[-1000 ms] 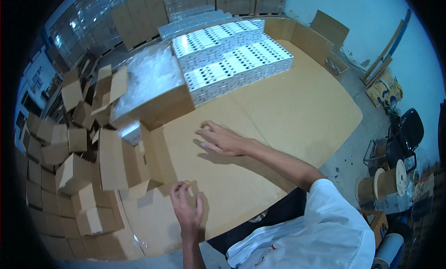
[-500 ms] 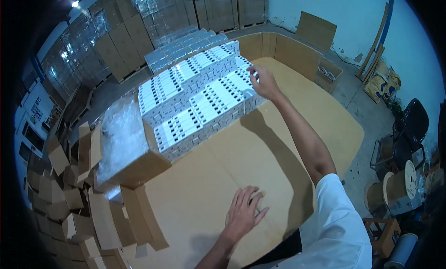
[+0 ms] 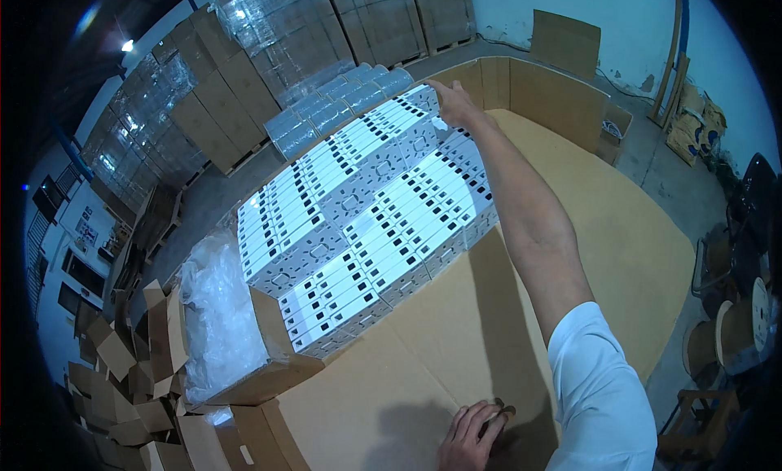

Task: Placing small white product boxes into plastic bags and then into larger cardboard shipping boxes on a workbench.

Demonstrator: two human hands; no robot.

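Observation:
A large block of white boxes with black marks (image 3: pixel 366 219) lies in rows on a brown cardboard sheet (image 3: pixel 619 251). My right arm stretches far forward. My right hand (image 3: pixel 453 103) lies on the top far corner of the white boxes, fingers extended, and I cannot see a grip on any one box. At the bottom edge my left hand (image 3: pixel 471 435) presses on the cardboard sheet with its fingers slightly bent and nothing in it.
A brown carton filled with clear plastic (image 3: pixel 220 324) stands left of the white boxes. Several folded cardboard pieces (image 3: pixel 122 381) are piled at lower left. Wrapped pallets of cartons (image 3: pixel 309 23) stand behind. Upright cardboard walls (image 3: pixel 554 88) edge the far right, with cable reels (image 3: pixel 733 332) beyond.
I have leaned further forward, so the white boxes fill more of the view. My right hand moved from the near boxes to the far corner. My left hand stays pressed on the cardboard.

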